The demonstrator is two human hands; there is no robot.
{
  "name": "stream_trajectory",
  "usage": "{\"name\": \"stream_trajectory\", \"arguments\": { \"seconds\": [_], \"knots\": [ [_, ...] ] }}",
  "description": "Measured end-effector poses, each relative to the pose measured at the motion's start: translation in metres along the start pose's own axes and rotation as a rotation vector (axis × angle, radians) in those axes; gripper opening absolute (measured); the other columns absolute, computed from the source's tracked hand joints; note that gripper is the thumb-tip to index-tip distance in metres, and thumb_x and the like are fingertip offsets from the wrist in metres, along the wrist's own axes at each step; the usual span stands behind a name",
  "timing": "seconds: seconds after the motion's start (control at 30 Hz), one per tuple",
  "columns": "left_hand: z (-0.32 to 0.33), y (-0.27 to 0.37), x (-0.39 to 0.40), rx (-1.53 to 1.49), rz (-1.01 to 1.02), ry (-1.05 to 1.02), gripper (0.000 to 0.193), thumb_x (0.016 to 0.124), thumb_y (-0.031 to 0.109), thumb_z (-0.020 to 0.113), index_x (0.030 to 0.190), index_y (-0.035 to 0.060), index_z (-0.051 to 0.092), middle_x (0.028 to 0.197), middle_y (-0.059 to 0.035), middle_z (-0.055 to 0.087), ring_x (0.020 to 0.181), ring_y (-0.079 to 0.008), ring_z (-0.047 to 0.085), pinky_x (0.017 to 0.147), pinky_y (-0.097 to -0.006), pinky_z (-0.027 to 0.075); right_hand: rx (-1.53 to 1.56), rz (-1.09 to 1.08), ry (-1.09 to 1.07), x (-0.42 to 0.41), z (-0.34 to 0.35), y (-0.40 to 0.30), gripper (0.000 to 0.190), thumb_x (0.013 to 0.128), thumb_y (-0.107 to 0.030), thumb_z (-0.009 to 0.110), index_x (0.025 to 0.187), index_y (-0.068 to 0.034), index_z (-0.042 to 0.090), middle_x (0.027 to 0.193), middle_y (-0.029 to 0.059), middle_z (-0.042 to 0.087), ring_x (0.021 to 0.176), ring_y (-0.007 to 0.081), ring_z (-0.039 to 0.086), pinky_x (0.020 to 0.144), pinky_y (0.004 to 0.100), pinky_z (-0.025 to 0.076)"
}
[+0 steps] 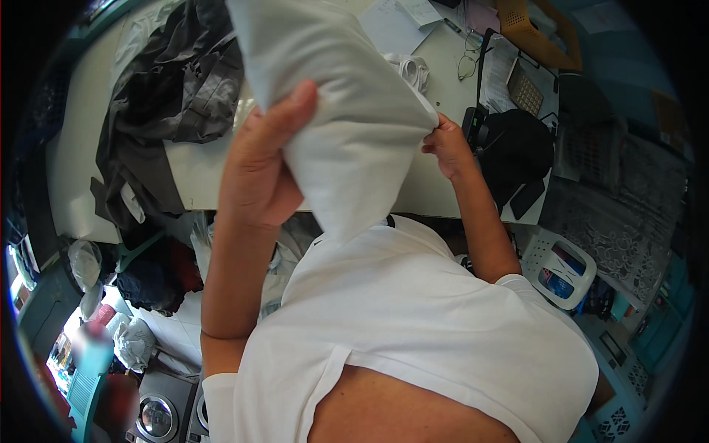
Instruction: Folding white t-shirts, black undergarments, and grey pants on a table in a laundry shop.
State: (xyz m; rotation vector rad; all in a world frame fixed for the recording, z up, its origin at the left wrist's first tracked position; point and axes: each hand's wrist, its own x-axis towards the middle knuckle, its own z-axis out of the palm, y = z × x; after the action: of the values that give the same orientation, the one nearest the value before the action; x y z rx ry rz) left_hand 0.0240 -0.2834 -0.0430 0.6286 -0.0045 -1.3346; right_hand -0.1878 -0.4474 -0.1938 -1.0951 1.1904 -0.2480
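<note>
A white cloth garment [349, 122] is held up in front of me, above the front edge of the white table [429, 196]. My left hand [266, 155] grips its left side, thumb on the near face and the other fingers behind the fabric. At the garment's right edge my right hand [447, 141] pinches a corner between thumb and fingers. The cloth hangs in folds and narrows to a point at the bottom. Its upper end runs out of the picture at the top.
Dark grey clothes [171, 99] lie heaped on the table's left. A rolled white cloth [410, 71], papers [396, 22], eyeglasses [468, 61], a calculator [524, 88] and a black cap-like item [518, 144] are on the right. A white plastic stool [581, 260] and a front-loading washing machine [157, 415] stand lower down.
</note>
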Motion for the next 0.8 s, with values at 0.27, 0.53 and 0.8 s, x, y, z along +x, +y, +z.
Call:
{"name": "stream_trajectory", "arguments": {
  "seconds": [0.27, 0.53, 0.8],
  "knots": [
    [-0.002, 0.053, -0.064, -0.06, 0.131, -0.053, 0.03, 0.086, 0.017, 0.053, 0.109, -0.0014, 0.055, 0.105, -0.0141, 0.06, 0.098, -0.0225, 0.058, 0.085, -0.0373, 0.048, -0.211, -0.054, -0.362, -0.013, 0.058, 0.043, 0.019, 0.065, 0.004, 0.043, 0.066, -0.008, 0.059, 0.061, -0.0025, 0.054, 0.055, 0.006, 0.043, 0.052, 0.0214, 0.035],
    [0.028, 0.083, -0.118, 0.798, 0.105, 0.203, 0.029, 0.079, 0.016, 0.062, 0.101, -0.0011, 0.055, 0.083, -0.0112, 0.062, 0.071, -0.017, 0.063, 0.068, -0.0302, 0.052, 0.173, 0.189, -0.739, -0.067, 0.061, 0.018, 0.019, 0.077, -0.011, 0.047, 0.092, -0.004, 0.056, 0.082, 0.0076, 0.059, 0.073, 0.0159, 0.056, 0.061, 0.0308, 0.048],
    [0.039, 0.031, -0.149, 1.634, -0.218, -0.465, 0.051, 0.073, 0.009, 0.064, 0.122, 0.0155, 0.05, 0.072, -0.0104, 0.056, 0.067, -0.0239, 0.055, 0.061, -0.0327, 0.043, 0.486, 0.525, -1.026, -0.107, 0.152, 0.013, 0.052, 0.085, -0.042, 0.049, 0.122, -0.006, 0.044, 0.109, 0.017, 0.054, 0.094, 0.0216, 0.056, 0.073, 0.0372, 0.05]
  ]
}}
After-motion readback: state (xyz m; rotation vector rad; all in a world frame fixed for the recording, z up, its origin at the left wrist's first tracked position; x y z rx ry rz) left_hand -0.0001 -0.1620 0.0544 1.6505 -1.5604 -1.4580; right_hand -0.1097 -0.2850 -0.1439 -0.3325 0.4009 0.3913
